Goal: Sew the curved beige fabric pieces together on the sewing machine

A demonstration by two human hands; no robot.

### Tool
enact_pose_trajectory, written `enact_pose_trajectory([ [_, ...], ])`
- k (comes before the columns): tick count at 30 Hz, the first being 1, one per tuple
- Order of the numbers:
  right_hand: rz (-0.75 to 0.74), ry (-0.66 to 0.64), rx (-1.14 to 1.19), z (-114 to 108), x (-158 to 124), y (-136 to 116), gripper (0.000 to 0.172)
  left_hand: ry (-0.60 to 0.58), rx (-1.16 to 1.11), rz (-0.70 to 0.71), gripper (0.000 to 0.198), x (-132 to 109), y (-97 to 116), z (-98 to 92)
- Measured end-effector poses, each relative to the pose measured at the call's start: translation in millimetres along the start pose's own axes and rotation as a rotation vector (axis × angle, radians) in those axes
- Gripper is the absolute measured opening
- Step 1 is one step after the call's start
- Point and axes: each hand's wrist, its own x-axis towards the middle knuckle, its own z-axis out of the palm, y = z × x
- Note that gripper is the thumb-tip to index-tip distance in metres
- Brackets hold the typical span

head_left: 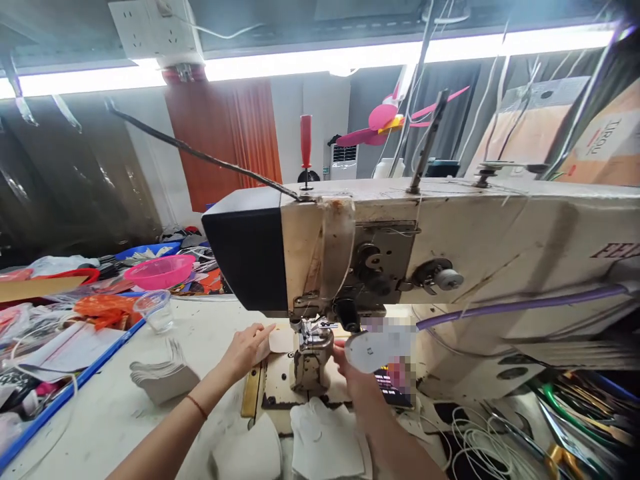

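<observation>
A sewing machine [465, 233] stands before me, its needle area above a small post bed [311, 363]. My left hand [247, 350] is left of the post, its fingers closed on a pale, flat cut piece [281, 341] that reaches toward the presser foot [313, 330]. On the post's right side is my right hand [350, 367]; the post and a white rounded part [373, 350] partly hide its fingers, so its grip is unclear. Pale cut pieces [327, 440] lie stacked in front of the post, with another pile [247, 450] beside them.
Left on the table stand a stack of pale pieces [164, 373] and a clear plastic cup [156, 310]. A blue-edged tray [113, 353] holds loose materials. Scissors [563, 457] and coiled cord [475, 440] lie at right. A purple tube [520, 307] crosses the machine.
</observation>
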Motion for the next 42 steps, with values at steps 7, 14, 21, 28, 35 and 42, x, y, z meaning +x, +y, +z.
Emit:
enact_pose_trajectory([
  [7,-0.109,-0.220,-0.494,-59.1,-71.6,39.8,0.049,0.149,-0.097,-0.149,0.023,-84.4,65.0,-8.7],
  [14,-0.134,-0.335,-0.803,-55.8,-65.7,37.3,0.071,0.032,-0.039,-0.290,0.032,-140.7,102.5,11.0],
  [21,-0.179,-0.357,-0.826,-51.9,-59.7,22.9,0.057,0.024,-0.074,-0.357,0.022,-135.6,106.4,3.0],
  [28,-0.261,-0.453,-0.640,-50.5,-82.0,25.0,0.020,0.081,-0.182,-0.425,0.024,-133.0,100.2,4.6],
  [35,0.045,-0.186,-0.056,-47.8,-100.4,20.1,0.043,0.284,-0.365,-0.280,0.013,-139.6,94.6,10.9],
  [42,-0.003,-0.053,0.017,-51.4,-99.9,8.9,0.046,-0.132,-0.899,-0.509,0.034,-127.6,64.0,-13.3],
])
